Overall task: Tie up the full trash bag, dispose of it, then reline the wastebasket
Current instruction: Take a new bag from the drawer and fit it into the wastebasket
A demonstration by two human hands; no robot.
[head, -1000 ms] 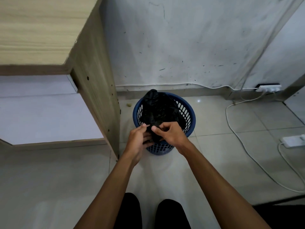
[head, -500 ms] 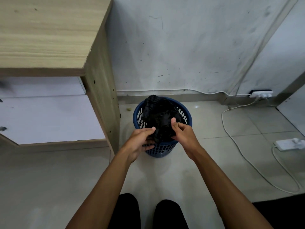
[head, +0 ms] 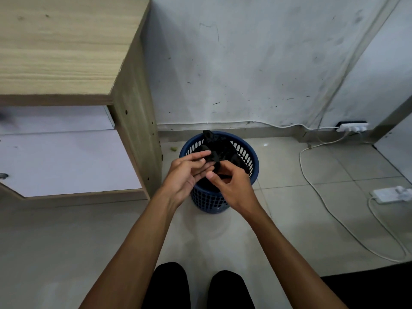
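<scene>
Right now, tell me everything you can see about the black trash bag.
The black trash bag is thin, crinkled, glossy plastic sitting inside the blue perforated wastebasket on the tiled floor. One twisted end sticks up past the far rim. The left hand and right hand both pinch its gathered near part above the basket.

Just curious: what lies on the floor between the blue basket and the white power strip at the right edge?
In the head view, only bare floor tile and a white cable lie between the blue basket and the white power strip.
</scene>
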